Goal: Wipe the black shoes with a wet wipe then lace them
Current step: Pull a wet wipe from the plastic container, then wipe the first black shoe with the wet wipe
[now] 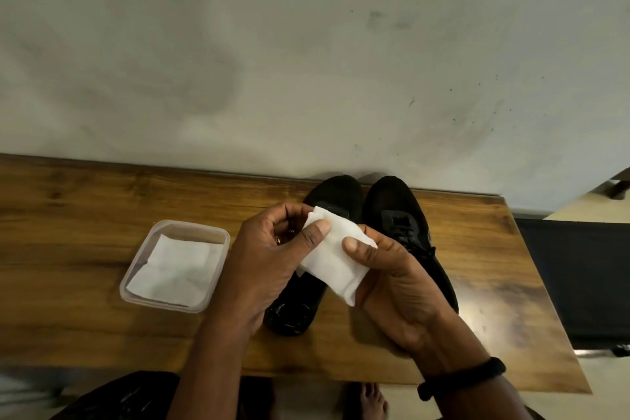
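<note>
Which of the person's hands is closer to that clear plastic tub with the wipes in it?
Left. The left hand is just right of the tub, pinching the folded wipe. The right hand pinches the wipe's other end, farther right, above the shoes.

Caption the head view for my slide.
Left hand and right hand pinch a folded white wipe over two black shoes on a wooden table, beside a clear tub holding a spare wipe.

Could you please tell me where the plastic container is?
In the head view the container sits on the wooden table, left of the left hand and black shoes.
</note>
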